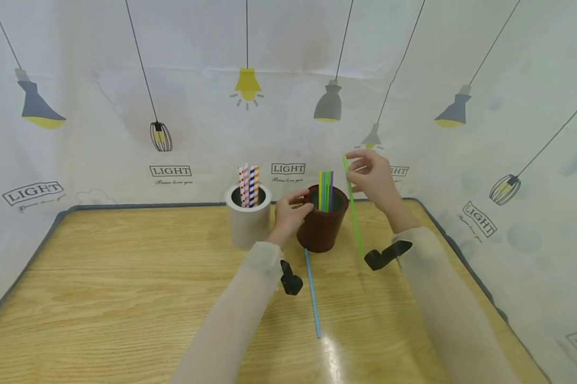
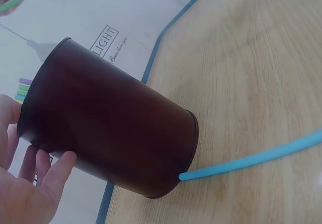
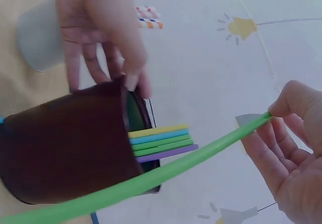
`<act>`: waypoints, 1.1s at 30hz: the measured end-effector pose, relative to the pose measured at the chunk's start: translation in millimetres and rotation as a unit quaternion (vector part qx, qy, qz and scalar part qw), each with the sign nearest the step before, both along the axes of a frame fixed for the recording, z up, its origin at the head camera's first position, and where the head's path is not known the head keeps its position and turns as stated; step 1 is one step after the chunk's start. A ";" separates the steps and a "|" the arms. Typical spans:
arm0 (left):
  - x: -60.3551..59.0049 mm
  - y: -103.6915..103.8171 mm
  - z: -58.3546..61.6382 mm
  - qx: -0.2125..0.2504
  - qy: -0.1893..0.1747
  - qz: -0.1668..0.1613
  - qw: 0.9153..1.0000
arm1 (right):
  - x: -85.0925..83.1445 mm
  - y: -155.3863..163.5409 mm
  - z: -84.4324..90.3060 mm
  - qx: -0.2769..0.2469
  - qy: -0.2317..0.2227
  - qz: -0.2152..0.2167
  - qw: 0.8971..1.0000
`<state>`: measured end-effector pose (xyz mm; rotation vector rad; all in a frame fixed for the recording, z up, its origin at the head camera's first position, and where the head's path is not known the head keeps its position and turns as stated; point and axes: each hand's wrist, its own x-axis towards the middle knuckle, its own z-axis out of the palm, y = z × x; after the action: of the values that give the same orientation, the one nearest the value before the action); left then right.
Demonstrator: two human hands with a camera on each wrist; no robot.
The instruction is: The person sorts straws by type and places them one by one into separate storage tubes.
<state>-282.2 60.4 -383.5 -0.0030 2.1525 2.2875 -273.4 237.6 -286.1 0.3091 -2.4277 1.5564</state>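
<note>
Only the head view takes in both cups at once: a grey cup (image 1: 248,223) with striped paper straws (image 1: 248,185) just left of the left hand (image 1: 290,209), and the dark brown cup (image 1: 322,223) that this hand grips at the rim. The left wrist view shows instead the brown cup's base standing on the wooden table (image 2: 261,83), with one end of a blue straw (image 2: 251,159) touching that base. The right wrist view alone looks towards the cup's mouth, where yellow, blue, green and purple straws (image 3: 160,142) stick out side by side.

The green straw (image 1: 352,208) is a thin, plain, bright tube, held nearly upright. The right hand (image 1: 374,176) pinches its top end between thumb and fingertips, its other fingers loosely curled. The straw hangs down from that hand, just to the right of the brown cup and clear of it, its lower end above the table beside the right wrist.

The left hand's thumb and fingers are curled around the brown cup's upper wall.
</note>
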 end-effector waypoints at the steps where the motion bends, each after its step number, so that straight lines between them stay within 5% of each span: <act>1: -0.1 0.0 0.0 0.000 0.000 0.000 1.000 | -4.1 -0.6 3.5 -0.005 0.003 -0.005 1.000; 11: -1.1 -2.2 -0.7 -0.001 0.002 0.001 1.000 | -36.9 -11.4 38.4 -0.030 0.046 -0.034 0.998; 18: -2.4 -2.4 -2.8 -0.004 -0.001 -0.007 1.000 | -47.7 -14.4 47.6 -0.062 0.050 -0.060 0.995; 25: -2.2 -1.2 -4.9 -0.002 0.005 -0.003 1.000 | -53.8 -14.6 43.2 -0.086 0.053 -0.076 0.992; 33: -1.9 -1.5 -2.2 -0.008 0.008 -0.006 1.000 | -61.0 -12.6 15.1 -0.065 0.041 -0.076 0.994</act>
<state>-284.2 58.9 -385.7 0.0286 2.1723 2.2704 -334.4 225.0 -271.0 0.1558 -2.2211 1.5920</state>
